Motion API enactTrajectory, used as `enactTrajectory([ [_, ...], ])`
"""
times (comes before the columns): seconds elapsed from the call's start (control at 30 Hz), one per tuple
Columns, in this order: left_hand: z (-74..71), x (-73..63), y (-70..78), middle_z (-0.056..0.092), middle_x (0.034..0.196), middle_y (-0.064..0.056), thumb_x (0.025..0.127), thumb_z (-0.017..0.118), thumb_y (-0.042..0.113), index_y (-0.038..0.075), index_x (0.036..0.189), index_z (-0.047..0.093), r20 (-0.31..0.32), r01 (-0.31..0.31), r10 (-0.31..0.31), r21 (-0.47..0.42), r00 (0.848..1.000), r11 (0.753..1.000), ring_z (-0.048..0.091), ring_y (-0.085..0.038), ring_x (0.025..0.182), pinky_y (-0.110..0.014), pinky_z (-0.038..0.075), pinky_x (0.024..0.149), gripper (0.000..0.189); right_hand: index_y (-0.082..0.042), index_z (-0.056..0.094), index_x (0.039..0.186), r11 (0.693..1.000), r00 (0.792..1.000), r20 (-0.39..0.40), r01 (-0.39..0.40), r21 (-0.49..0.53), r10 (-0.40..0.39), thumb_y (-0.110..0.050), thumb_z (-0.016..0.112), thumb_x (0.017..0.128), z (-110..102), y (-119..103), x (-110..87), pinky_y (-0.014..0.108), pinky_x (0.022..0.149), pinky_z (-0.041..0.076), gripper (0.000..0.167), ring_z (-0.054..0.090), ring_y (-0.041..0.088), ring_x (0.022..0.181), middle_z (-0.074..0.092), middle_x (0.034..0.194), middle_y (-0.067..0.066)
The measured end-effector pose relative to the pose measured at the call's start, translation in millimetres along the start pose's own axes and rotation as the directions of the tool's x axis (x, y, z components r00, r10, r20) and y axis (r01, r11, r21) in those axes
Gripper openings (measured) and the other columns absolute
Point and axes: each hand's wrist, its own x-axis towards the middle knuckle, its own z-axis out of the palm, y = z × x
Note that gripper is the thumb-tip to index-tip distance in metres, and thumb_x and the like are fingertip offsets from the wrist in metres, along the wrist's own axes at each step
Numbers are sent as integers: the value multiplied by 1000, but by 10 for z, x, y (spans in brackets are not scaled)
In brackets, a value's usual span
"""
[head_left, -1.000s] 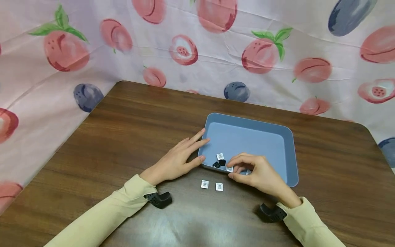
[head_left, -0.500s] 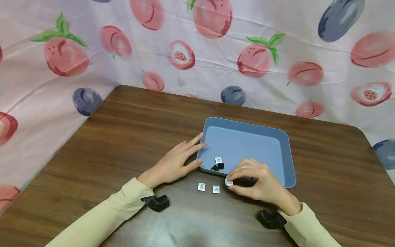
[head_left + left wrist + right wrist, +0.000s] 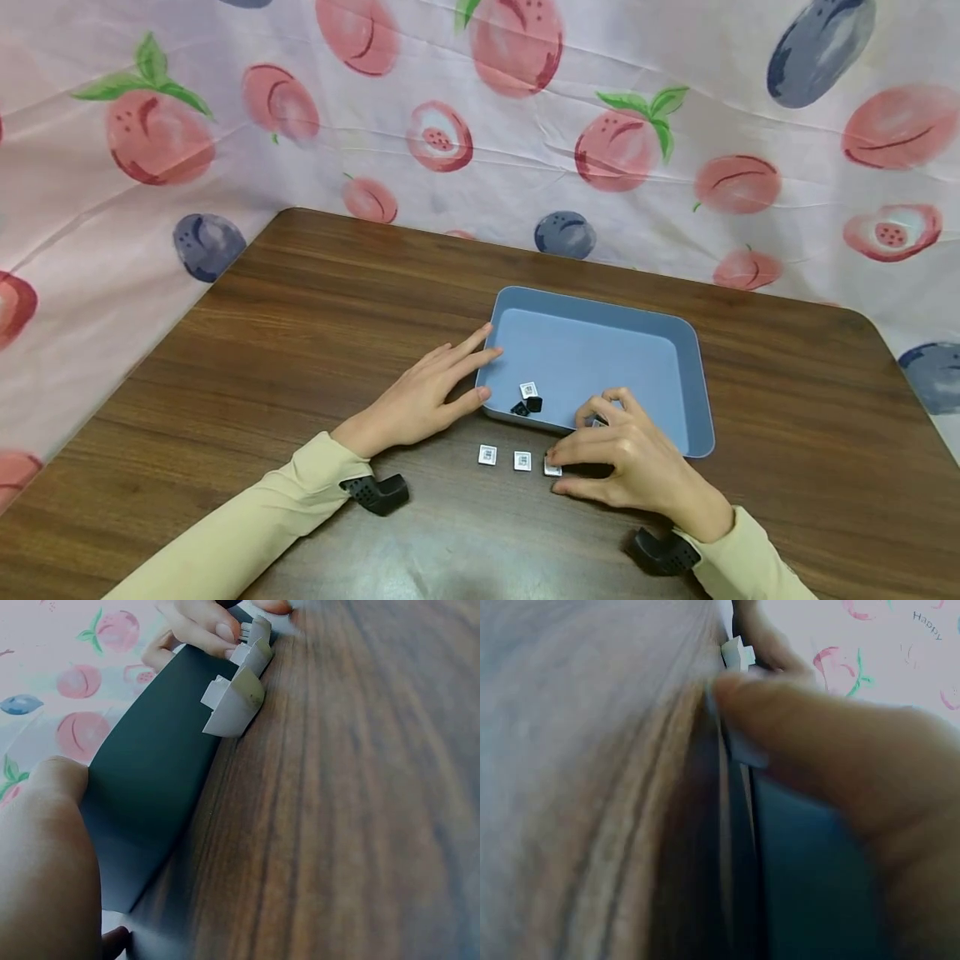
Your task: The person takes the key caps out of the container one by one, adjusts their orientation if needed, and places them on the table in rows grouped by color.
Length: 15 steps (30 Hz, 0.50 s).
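Note:
My left hand (image 3: 420,392) lies with its fingers spread, fingertips over the left rim of the blue tray (image 3: 600,333). Just before the tray's front edge, my right hand (image 3: 637,462) pinches a small white square piece (image 3: 552,468) between thumb and fingers, at the tabletop. Two like pieces lie to its left in a row, a middle piece (image 3: 522,461) and a left piece (image 3: 487,454), both with a dark printed pattern. The left wrist view shows such a piece (image 3: 236,705) as tapered, with a smaller raised block. Fingers partly hide the pinched one.
Inside the tray's front left corner lie another white square (image 3: 528,390) and small black pieces (image 3: 533,405). One more pale piece (image 3: 599,422) shows partly behind the right hand. The wooden table (image 3: 337,292) meets a fruit-printed cloth (image 3: 450,125) behind.
My right hand has lifted a white piece out of the tray and brought it down onto the table, right of the other two. My left hand has stayed at the rim.

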Motion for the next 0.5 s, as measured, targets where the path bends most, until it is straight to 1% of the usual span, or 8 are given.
enactTrajectory([
  [0.07,-4,-1,10,16,172,5,108,47,47,28,159,37,-1,4,-4,-1,1000,1000,34,-16,151,-52,22,125,56,-21,82,98,995,996,-91,3,104,7,-35,84,86,-11,26,13,38,90,37,18,60,14,92,78,95,-9],
  [0.1,-6,-4,18,16,172,5,108,47,47,28,159,37,-1,7,-7,-2,1000,1000,34,-16,151,-52,22,125,56,-16,82,99,987,989,-146,-1,159,25,-30,82,88,-20,44,16,36,90,38,17,62,15,92,78,95,-4],
  [0.17,-3,-8,28,16,172,4,107,47,47,28,159,37,0,8,-8,0,1000,1000,34,-16,152,-52,22,124,56,-9,81,101,966,965,-236,-56,251,117,-16,80,90,-55,73,7,30,90,42,13,65,16,91,78,95,3],
  [0.2,-4,-8,33,16,172,4,107,47,47,27,159,37,3,10,-10,0,1000,1000,33,-16,152,-53,22,124,56,-6,80,101,955,950,-257,-105,276,178,-9,80,88,-80,87,-6,27,87,44,13,65,14,89,77,94,5],
  [0.27,-4,-1,43,16,172,3,107,48,47,26,159,38,7,10,-10,8,1000,1000,33,-17,152,-53,22,124,57,-4,79,102,929,921,-239,-234,287,307,3,79,84,-145,110,-37,22,78,47,19,63,9,83,76,92,3],
  [0.37,-13,27,64,16,172,3,107,49,47,26,159,39,5,13,-13,17,1000,1000,33,-17,152,-53,23,124,57,-10,79,101,879,879,-130,-425,217,458,6,79,82,-240,135,-71,19,64,47,24,57,2,74,72,88,-7],
  [0.43,-21,48,80,16,172,4,107,49,47,26,158,39,2,20,-20,18,1000,1000,34,-17,152,-52,22,124,57,-17,79,98,849,855,-59,-500,172,515,-1,81,85,-292,155,-86,17,60,45,21,54,0,69,68,85,-13],
  [0.5,-26,61,98,17,172,4,106,49,48,27,158,40,4,32,-32,17,999,999,34,-17,152,-51,22,124,57,-20,79,95,833,839,-25,-535,142,544,-5,82,86,-330,176,-97,16,58,45,18,54,0,65,67,82,-15],
])
